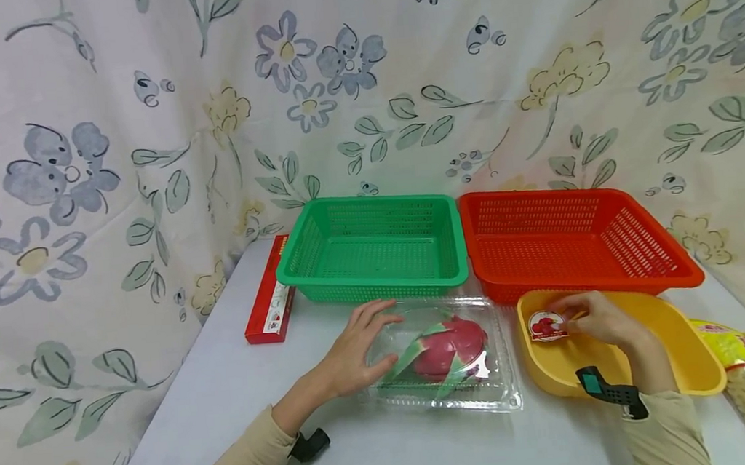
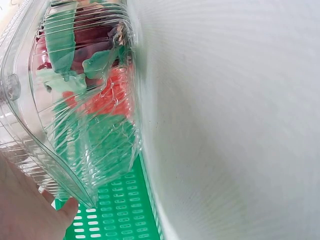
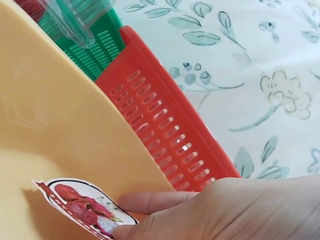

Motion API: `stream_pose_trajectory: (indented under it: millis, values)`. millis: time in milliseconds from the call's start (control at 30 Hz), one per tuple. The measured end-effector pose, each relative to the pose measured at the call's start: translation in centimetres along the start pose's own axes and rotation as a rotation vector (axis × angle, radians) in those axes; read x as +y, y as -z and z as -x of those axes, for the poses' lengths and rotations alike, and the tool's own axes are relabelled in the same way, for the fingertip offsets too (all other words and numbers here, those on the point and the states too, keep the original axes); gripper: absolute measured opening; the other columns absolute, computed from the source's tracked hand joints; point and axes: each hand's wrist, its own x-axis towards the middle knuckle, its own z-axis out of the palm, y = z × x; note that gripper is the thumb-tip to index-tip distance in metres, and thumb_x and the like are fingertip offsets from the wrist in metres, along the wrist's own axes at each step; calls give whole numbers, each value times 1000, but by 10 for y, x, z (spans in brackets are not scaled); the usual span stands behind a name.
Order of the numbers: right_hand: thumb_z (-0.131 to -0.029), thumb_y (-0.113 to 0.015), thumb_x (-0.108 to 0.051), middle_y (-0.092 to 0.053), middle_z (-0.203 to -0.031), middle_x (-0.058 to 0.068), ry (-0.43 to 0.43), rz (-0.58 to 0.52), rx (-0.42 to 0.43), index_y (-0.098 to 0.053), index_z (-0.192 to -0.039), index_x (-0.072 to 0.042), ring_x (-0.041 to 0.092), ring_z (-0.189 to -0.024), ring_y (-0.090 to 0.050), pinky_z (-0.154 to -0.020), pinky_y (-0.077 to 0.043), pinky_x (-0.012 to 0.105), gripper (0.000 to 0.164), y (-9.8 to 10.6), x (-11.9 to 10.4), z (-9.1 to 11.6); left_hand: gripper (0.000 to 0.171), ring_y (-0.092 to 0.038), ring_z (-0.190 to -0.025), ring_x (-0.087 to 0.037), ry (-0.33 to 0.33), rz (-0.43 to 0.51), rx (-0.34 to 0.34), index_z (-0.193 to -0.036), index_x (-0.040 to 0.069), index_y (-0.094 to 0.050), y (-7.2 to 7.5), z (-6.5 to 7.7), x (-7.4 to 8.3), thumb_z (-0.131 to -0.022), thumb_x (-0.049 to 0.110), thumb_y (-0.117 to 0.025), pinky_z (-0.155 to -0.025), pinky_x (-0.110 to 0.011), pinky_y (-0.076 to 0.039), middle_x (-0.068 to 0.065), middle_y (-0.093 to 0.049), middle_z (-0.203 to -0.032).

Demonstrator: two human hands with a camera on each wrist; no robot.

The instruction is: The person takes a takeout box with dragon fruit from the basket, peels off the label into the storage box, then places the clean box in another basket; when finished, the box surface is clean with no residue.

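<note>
In the head view, a dragon-fruit label [image 1: 546,326], right of centre, is pinched at its right edge between thumb and finger of the right hand [image 1: 599,317], and is held over the left part of the yellow basin [image 1: 680,343]. In the right-wrist view, its long axis is slanted from upper left to lower right. The left hand [image 1: 358,352] is placed with fingers parted, thumb spread wide, at the left edge of the clear box [image 1: 502,354]; the dragon fruit [image 1: 450,347] inside is seen with green tips pointed leftward.
</note>
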Motion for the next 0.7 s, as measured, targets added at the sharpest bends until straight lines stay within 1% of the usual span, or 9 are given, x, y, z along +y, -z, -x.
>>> stream_pose_trajectory:
  millis: [167, 467, 700]
  values:
    - [-81, -66, 8, -66, -94, 13, -5, 14, 7, -68, -109, 13, 17, -79, -53, -64, -49, 23, 29, 0, 1, 1, 54, -23, -143, -26, -9, -2, 10, -138, 12, -51, 0, 0, 0, -88, 25, -66, -107, -58, -33, -7, -32, -156]
    - [-82, -68, 5, -65, -93, 11, -35, 31, -5, -68, -110, 12, 18, -80, -52, -63, -47, 23, 28, 1, 2, 2, 54, -23, -143, -26, -8, -6, 6, -138, 12, -50, 0, -1, 0, -89, 28, -64, -107, -58, -33, -6, -31, -156]
    - [-83, -68, 4, -65, -92, 11, -43, 27, -16, -67, -110, 13, 19, -81, -51, -63, -47, 23, 29, 0, 4, 2, 54, -24, -142, -28, -23, -7, 16, -138, 11, -50, 0, -1, 0, -89, 30, -63, -105, -59, -35, -8, -32, -156]
